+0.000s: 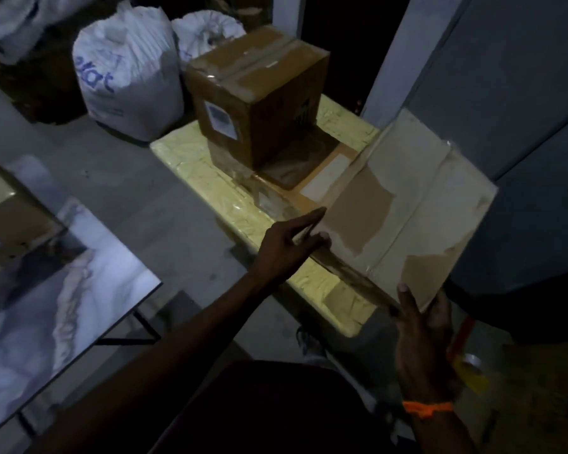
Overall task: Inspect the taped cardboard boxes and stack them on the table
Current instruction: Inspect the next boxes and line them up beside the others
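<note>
Left hand [292,247]: fingers straight and slightly spread, tips touching the near left edge of the pale box [407,208]; grips nothing.

Right hand [420,339]: pinches the nearest corner of the pale box, thumb flat on the top face; other fingers hidden under the cardboard. Orange band [427,408] at the wrist.

Pale box: between the two hands, tilted; clear tape along the centre seam, brown patches of torn surface. Underside hidden; contact with the table [184,158] below not discernible.

Table: yellow-topped, under and beyond both hands; part nearest the right hand covered by the pale box.

Flat box [312,173]: beyond the left hand, lying on the table; white label on top, right end hidden behind the pale box.

Brown box [259,93]: farther beyond the left hand, upright on the flat box, taped across the top; white label on one side, print too blurred to read.

Sack [128,70]: white, well beyond and left of the left hand; blue lettering partly lost in folds.

Second sack [207,31]: farthest from the left hand, mostly hidden behind the brown box.

Marbled tabletop [46,290]: left of the left forearm, cut off at the frame edge.

Tape roll [469,365]: just right of the right hand, dim, outline only.
</note>
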`<state>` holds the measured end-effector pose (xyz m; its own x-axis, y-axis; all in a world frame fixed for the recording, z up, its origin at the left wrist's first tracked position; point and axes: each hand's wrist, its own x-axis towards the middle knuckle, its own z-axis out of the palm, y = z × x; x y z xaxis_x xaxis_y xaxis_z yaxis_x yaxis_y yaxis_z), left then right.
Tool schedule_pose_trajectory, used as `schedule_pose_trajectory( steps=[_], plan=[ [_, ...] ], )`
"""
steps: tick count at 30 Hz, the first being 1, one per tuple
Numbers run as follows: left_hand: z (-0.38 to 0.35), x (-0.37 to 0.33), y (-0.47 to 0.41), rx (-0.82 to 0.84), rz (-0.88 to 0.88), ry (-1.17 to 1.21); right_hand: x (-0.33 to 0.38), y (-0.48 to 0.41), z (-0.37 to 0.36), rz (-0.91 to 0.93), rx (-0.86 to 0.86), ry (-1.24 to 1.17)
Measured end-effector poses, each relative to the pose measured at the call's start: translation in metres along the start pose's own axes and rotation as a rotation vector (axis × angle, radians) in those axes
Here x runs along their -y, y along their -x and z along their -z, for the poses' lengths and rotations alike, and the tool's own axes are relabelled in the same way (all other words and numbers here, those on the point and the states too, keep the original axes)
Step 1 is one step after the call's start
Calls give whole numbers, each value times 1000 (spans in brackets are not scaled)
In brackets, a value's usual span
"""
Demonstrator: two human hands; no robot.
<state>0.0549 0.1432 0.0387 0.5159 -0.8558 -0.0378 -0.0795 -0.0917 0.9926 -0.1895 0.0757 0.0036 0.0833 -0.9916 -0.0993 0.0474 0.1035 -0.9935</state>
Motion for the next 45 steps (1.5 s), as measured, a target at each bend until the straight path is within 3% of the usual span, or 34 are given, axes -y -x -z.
schedule_pose_trajectory(
  steps=[6, 13, 22, 33, 41, 45],
  plan=[
    [99, 17, 87, -340, 73, 223, 4, 37, -80, 100, 186, 135],
    [180, 53, 211, -809, 197, 375, -17, 90, -187, 80, 725, 318],
    [208, 93, 343, -1320, 388, 517, -73, 175, -280, 22, 1316, 498],
    [186, 107, 303, -1556, 519, 504, -92, 126, -378, 100, 1525, 626],
    [176, 106, 254, -1871, 563, 475, -98, 81, -429, 48, 1778, 684],
    [166, 107, 242, -1955, 636, 438, -103, 76, -449, -6, 1816, 679]
  ],
)
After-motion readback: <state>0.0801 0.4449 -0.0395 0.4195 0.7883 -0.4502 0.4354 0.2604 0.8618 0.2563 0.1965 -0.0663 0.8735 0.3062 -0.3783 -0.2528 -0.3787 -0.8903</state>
